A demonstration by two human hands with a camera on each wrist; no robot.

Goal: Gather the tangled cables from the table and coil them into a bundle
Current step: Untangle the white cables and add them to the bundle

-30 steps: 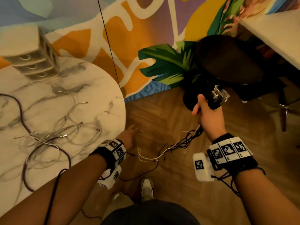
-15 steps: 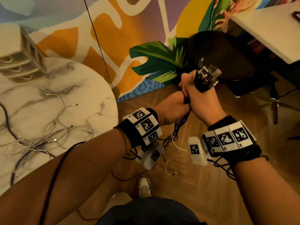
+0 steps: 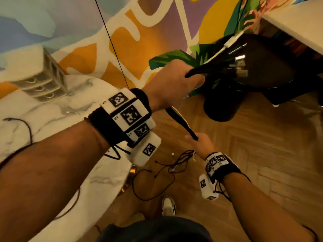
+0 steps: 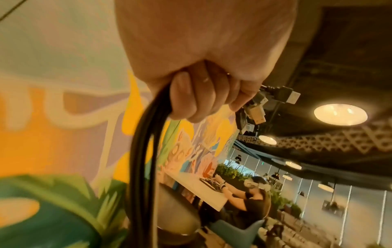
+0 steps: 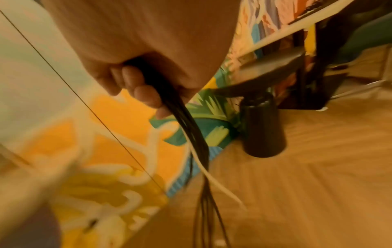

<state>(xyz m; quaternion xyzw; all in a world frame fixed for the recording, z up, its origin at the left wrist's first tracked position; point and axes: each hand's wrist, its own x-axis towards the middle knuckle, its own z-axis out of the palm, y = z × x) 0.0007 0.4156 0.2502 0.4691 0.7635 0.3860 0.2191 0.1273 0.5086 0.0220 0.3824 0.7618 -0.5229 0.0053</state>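
pulling a gathered hank of cables straight between two fists, off the table's edge.

left hand (image 3: 172, 82) raised high, fingers (image 4: 192, 99) curled tight round the cable bundle (image 3: 181, 122) just below the plug ends (image 3: 238, 65) fanning out past the thumb; right hand (image 3: 201, 144) lower, fingers (image 5: 146, 95) wrapped round the same black strands and one white lead (image 5: 208, 180), loose tails (image 3: 167, 168) trailing on the wood floor. more thin cables (image 3: 22, 126) left on the marble table (image 3: 57, 109). best done by keeping the upper fist firm as an anchor, letting the lower fist slide loosely down to comb out snags, then looping even turns back up. risk, judging from the slack: tails dragging and knotting underfoot near the shoe (image 3: 168, 206).
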